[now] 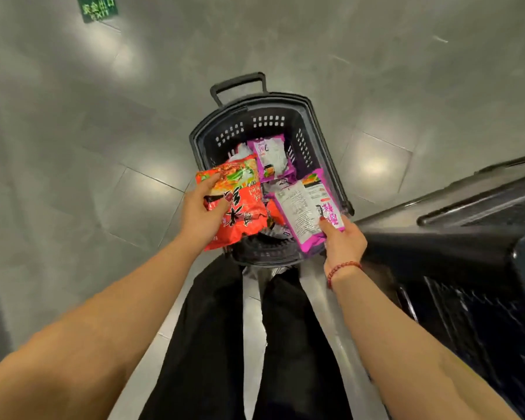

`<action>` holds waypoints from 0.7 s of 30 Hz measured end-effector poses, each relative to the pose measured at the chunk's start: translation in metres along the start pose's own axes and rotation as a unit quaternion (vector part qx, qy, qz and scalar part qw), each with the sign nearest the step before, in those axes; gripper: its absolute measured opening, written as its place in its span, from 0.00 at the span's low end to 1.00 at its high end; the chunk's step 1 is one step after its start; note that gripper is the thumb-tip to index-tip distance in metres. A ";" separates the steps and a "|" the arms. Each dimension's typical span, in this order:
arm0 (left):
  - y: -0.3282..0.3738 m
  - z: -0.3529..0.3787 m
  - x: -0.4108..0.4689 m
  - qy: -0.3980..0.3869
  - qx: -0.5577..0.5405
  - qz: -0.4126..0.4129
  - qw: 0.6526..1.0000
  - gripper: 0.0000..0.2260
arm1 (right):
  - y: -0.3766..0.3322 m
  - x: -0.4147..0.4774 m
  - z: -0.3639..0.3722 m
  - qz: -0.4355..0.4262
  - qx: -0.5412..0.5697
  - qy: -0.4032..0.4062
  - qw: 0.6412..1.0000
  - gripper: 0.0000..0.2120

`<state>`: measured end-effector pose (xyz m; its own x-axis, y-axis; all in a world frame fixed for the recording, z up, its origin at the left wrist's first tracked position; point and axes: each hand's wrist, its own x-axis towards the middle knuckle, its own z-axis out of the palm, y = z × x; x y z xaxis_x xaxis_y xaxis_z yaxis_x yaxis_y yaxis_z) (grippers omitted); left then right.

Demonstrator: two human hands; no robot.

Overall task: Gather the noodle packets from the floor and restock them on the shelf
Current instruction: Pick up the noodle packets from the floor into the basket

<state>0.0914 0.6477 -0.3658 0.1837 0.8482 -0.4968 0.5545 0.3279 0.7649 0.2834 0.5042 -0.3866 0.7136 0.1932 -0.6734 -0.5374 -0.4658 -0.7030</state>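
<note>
— What is nearest the lens?
— The left forearm point(88, 328) and right forearm point(391, 344), both bare and reaching forward. Between them are black trouser legs point(212, 344). A red bead bracelet point(343, 268) sits on the right wrist.

— And the hands?
— The left hand point(199, 213) grips a red noodle packet point(237, 204), with its fingers point(209, 180) curled over the packet's left edge and the thumb pressed on the front. The right hand point(343, 242) pinches a purple noodle packet point(306, 207) by its near corner, thumb on top. The printed white back of that packet faces up.

— Where are those packets?
— Both are held over the near end of a black plastic basket point(315, 116). The red one is at the left rim, the purple one at the right. A second purple packet point(272, 156) leans inside, further back, and more wrappers lie jumbled beneath.

— What carries the basket?
— It stands on the floor point(103, 147), just past the feet. Its pull handle point(240, 83) rises at the far end.

— What is the room like?
— The floor is glossy grey tile with thin joints and pale patches of reflected light. A dark fixture point(467, 237) runs along the right side, too blurred to identify. At the far top left, a green exit marker point(99, 9) lies on the floor.
</note>
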 end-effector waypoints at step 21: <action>-0.127 0.092 0.178 -0.195 0.187 0.051 0.961 0.26 | 0.106 0.138 0.116 0.067 0.064 -0.019 0.995 0.39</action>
<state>0.1279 0.7190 -0.5890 0.5024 0.6234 -0.5991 0.7570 0.0176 0.6531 0.2731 0.5815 -0.5807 0.6157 0.1702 -0.7694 -0.6814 -0.3754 -0.6283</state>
